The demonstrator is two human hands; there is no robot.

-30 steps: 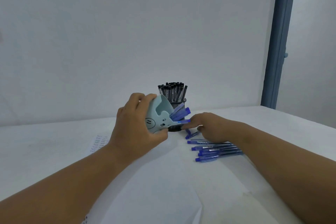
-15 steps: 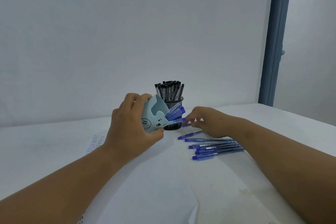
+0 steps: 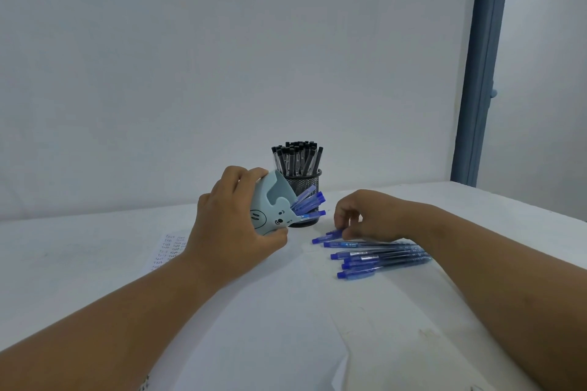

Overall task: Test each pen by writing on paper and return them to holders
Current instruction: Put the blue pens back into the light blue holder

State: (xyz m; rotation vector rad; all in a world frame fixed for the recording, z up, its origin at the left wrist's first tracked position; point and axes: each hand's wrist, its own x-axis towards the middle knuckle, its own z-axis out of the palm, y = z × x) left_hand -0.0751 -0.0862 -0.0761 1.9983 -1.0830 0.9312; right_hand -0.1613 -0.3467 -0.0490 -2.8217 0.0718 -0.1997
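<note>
Nearest I see blue transparent pens point(image 3: 381, 255) lying in a row on the white table point(image 3: 95, 247). My right hand point(image 3: 368, 216) pinches one of them. My left hand point(image 3: 232, 228) grips the tilted pale-blue animal-face holder point(image 3: 274, 211). Behind stands the black mesh cup point(image 3: 303, 186) of black pens.

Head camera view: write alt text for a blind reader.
A left hand tilts a light blue pen holder holding blue pens, while the right hand reaches for loose blue pens on a white table; a black mesh cup of black pens stands behind.
</note>
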